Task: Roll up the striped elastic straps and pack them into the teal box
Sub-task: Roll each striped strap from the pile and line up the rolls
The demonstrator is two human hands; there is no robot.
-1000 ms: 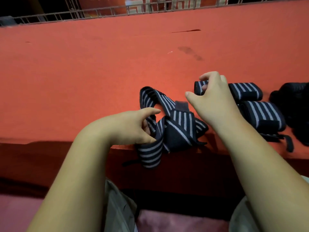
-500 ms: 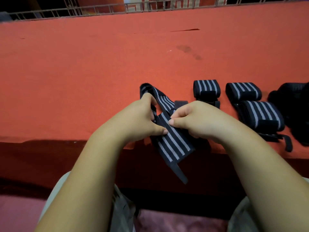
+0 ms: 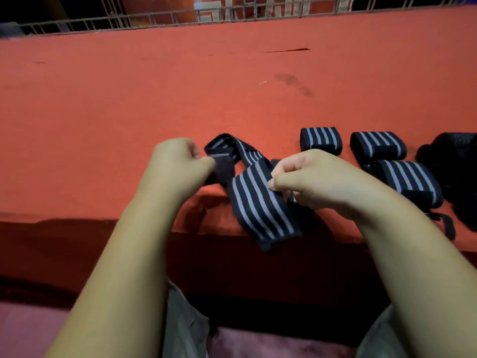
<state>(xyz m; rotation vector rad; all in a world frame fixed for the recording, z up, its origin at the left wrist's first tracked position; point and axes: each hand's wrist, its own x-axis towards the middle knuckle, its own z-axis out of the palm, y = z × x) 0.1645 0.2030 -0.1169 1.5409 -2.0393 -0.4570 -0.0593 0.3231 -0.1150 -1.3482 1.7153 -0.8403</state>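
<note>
The loose strap, flat woven elastic, dark with pale stripes, lies at centre frame and drapes over the near edge of the felt-like red cloth. The left hand, its fingers curled, pinches the strap's plain dark end. The right hand pinches the striped edge between thumb and fingertips. Three tight rolls sit at right, beside a dark heap.
</note>
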